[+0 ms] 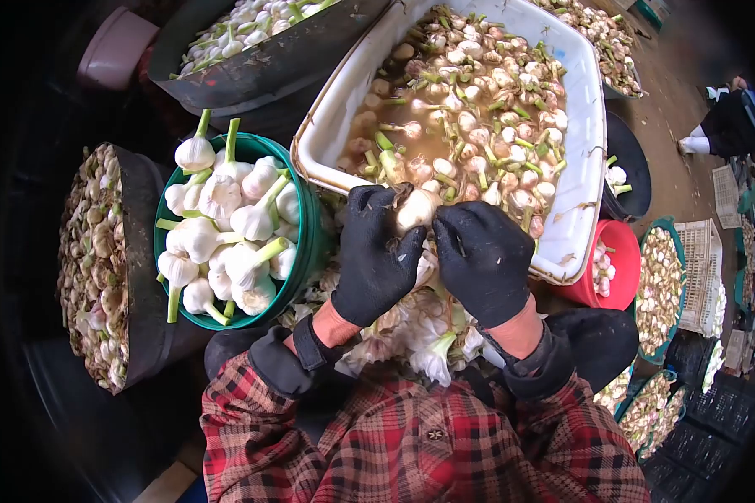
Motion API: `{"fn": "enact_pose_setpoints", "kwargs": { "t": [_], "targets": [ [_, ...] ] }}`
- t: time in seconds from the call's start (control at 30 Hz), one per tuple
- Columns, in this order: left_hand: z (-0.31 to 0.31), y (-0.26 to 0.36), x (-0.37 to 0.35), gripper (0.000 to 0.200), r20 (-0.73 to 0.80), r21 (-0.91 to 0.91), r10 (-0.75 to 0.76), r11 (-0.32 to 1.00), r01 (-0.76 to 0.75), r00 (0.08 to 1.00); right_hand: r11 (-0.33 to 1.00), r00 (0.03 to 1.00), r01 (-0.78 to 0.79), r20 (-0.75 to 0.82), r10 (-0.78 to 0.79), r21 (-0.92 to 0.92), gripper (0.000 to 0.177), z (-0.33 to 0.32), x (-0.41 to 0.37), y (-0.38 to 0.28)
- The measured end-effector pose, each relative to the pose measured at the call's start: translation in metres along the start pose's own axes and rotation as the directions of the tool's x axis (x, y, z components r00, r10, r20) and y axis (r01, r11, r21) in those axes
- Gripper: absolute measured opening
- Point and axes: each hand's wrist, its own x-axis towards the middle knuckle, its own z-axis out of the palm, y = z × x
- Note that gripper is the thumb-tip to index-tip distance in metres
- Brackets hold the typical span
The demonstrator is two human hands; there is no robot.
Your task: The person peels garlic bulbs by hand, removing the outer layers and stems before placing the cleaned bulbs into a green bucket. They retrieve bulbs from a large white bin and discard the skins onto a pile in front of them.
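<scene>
Black gloves cover both hands at the near edge of a white tub (587, 126) of brownish water and floating garlic bulbs. My left hand (376, 251) is closed round a pale garlic bulb (417, 210), with thumb and fingers on its left side. Against the bulb's right side, my right hand (483, 261) is closed, its fingertips pinched; whether they hold a bit of skin is too small to tell. Below the hands lies a heap of peeled-off garlic skins (419, 331). Left of my left hand, a green bucket (312, 243) holds clean white bulbs with green stems.
A dark container of unpeeled garlic (101, 251) stands far left, another of white bulbs (243, 33) at the upper left. Right of the tub are a red bucket (625, 267), a black basin (629, 151), garlic baskets (658, 285) and crates (698, 268). A person (730, 121) is at the upper right.
</scene>
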Motion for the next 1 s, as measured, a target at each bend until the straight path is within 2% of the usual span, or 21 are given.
{"fn": "enact_pose_setpoints", "kwargs": {
  "t": [0.1,0.17,0.27,0.4,0.43,0.47,0.5,0.57,0.6,0.67,0.7,0.77,0.8,0.83,0.9,0.93,0.97,1.0],
  "targets": [
    [0.003,-0.001,-0.003,0.045,-0.014,-0.044,0.027,0.999,-0.027,1.000,1.000,1.000,0.009,0.003,-0.009,-0.013,0.009,0.003,-0.005,0.003],
    [0.001,-0.002,-0.004,0.044,0.024,0.015,0.066,0.998,-0.066,0.998,1.000,1.000,0.004,-0.011,-0.004,-0.001,0.009,0.006,-0.009,0.006],
    [0.000,-0.005,-0.002,0.047,0.069,0.009,0.088,0.996,-0.088,0.994,0.999,0.999,-0.035,-0.020,0.036,0.042,0.012,0.011,-0.013,0.012],
    [-0.002,-0.013,0.002,0.047,0.103,-0.110,0.087,0.991,-0.076,0.991,0.958,0.979,-0.202,0.046,0.197,0.205,0.011,0.004,-0.013,0.014],
    [-0.004,-0.012,0.004,0.045,0.160,-0.170,0.043,0.985,-0.015,0.986,0.926,0.963,-0.269,0.074,0.259,0.264,0.010,0.002,-0.013,0.013],
    [-0.006,-0.010,0.005,0.044,0.219,-0.225,0.002,0.973,0.049,0.976,0.926,0.962,-0.271,0.075,0.261,0.262,0.010,0.001,-0.013,0.014],
    [-0.006,-0.010,0.005,0.044,0.221,-0.226,0.002,0.973,0.050,0.975,0.905,0.951,-0.308,0.069,0.302,0.292,0.008,0.000,-0.014,0.015],
    [-0.006,-0.008,0.003,0.040,0.306,-0.532,-0.187,0.780,0.330,0.934,0.881,0.937,-0.346,0.062,0.345,0.322,0.006,-0.001,-0.016,0.023],
    [-0.010,-0.006,0.004,0.040,0.309,-0.530,-0.185,0.781,0.330,0.933,0.877,0.922,-0.379,0.042,0.384,0.295,0.005,-0.001,-0.019,0.034],
    [-0.022,-0.002,0.010,0.051,0.515,-0.537,-0.115,0.729,0.424,0.849,0.872,0.903,-0.416,0.006,0.429,0.258,0.002,-0.004,-0.024,0.051],
    [-0.024,0.000,0.011,0.051,0.517,-0.537,-0.116,0.727,0.427,0.848,0.871,0.902,-0.418,0.007,0.431,0.257,0.002,-0.005,-0.027,0.060],
    [-0.025,0.003,0.012,0.055,0.563,-0.588,-0.161,0.611,0.530,0.810,0.937,0.936,-0.350,0.052,0.349,0.000,0.005,-0.008,-0.032,0.074],
    [-0.023,-0.004,0.010,0.051,0.555,-0.572,-0.232,0.590,0.569,0.799,0.903,0.896,-0.430,0.124,0.427,-0.009,0.010,-0.012,-0.033,0.074],
    [-0.022,-0.003,0.009,0.051,0.554,-0.572,-0.232,0.591,0.569,0.799,0.903,0.896,-0.429,0.123,0.427,-0.009,0.010,-0.015,-0.032,0.073],
    [-0.021,0.008,0.011,0.053,0.571,-0.704,-0.313,0.289,0.649,0.759,0.916,0.939,-0.342,0.106,0.326,0.210,0.016,-0.027,-0.020,0.060],
    [-0.018,0.005,0.009,0.054,0.583,-0.716,-0.315,0.238,0.657,0.749,0.901,0.948,-0.318,0.130,0.292,0.295,0.019,-0.029,-0.016,0.052],
    [-0.018,0.005,0.009,0.054,0.587,-0.711,-0.315,0.239,0.661,0.746,0.899,0.946,-0.323,0.128,0.298,0.296,0.019,-0.030,-0.013,0.044],
    [-0.017,0.006,0.009,0.054,0.599,-0.700,-0.316,0.242,0.672,0.736,0.892,0.961,-0.271,0.154,0.229,0.363,0.019,-0.030,-0.009,0.035]
  ]
}}
